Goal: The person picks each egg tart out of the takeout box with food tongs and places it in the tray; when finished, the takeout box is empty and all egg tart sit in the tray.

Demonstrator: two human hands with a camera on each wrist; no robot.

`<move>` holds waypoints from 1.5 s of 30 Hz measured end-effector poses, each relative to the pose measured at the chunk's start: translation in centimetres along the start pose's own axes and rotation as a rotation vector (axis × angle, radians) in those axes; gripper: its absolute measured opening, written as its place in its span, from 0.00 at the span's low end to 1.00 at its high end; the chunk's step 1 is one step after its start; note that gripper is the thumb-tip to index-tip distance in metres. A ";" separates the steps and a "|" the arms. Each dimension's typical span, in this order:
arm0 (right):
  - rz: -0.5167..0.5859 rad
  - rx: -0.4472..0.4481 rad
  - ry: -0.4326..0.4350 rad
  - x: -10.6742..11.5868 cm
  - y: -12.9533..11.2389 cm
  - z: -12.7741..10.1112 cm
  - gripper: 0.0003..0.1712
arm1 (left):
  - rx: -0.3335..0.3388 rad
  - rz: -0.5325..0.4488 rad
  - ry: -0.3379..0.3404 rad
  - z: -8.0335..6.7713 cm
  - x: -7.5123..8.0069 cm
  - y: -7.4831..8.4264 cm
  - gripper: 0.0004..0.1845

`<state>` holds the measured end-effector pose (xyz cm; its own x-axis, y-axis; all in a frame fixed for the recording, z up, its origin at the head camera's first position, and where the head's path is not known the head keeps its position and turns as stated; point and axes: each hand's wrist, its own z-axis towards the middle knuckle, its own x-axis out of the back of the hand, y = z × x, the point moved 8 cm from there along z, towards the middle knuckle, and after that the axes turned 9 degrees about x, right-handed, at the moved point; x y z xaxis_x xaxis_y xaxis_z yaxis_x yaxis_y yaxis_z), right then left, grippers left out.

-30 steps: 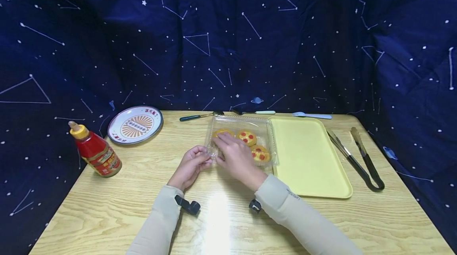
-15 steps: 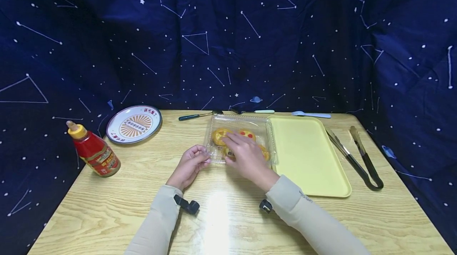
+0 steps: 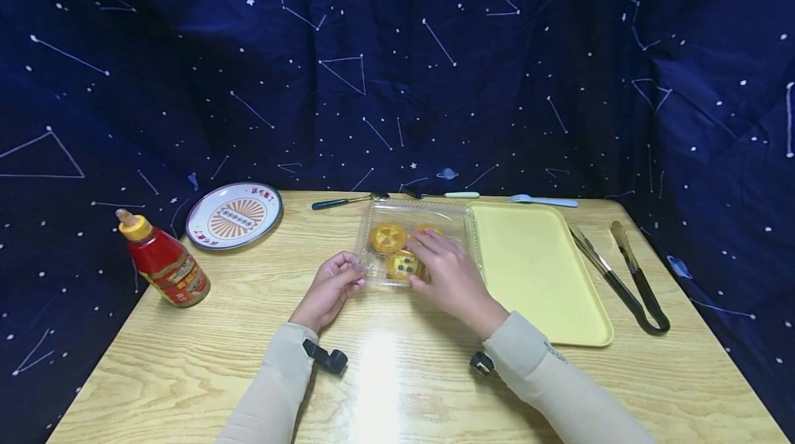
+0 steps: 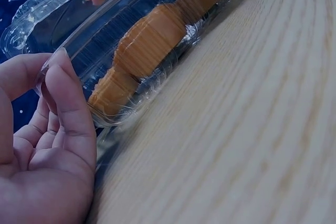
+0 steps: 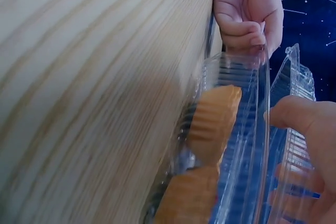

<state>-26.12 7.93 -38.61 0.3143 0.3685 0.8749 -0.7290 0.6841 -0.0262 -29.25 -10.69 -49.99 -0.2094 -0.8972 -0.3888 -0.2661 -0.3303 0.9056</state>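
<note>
- Left hand (image 3: 332, 286) is pinching the near left corner of a clear container (image 3: 404, 209).
- Right hand (image 3: 453, 278) is resting across it, fingers loosely extended.
- Round pastries (image 3: 388, 238) are sitting inside.

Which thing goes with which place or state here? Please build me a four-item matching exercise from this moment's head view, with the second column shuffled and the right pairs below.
Column 1
1. Left hand
2. Clear container
3. Tongs
4. Red bottle

Column 2
A. Lying on the right of the yellow tray
B. Topped with a yellow cap, at the table's left side
C. With round orange-yellow pieces inside
D. Pinching a clear plastic edge

Right pairs: 1-D, 2-C, 3-A, 4-B
</note>
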 end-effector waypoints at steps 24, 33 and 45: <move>0.140 -0.210 -0.047 1.3 4.4 -4.1 0.37 | -0.017 0.025 0.008 -0.1 0.0 0.0 0.06; 0.176 -0.191 -0.055 1.4 4.9 -4.5 0.37 | -0.020 0.030 0.033 0.0 0.0 0.0 0.06; 0.227 -0.151 -0.107 1.7 5.2 -3.9 0.40 | -0.026 0.036 0.053 0.1 0.3 0.0 0.06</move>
<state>-27.03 14.55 -39.11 0.0820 0.4599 0.8842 -0.6718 0.6808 -0.2919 -29.42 -10.96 -50.09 -0.1680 -0.9228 -0.3467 -0.2345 -0.3042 0.9233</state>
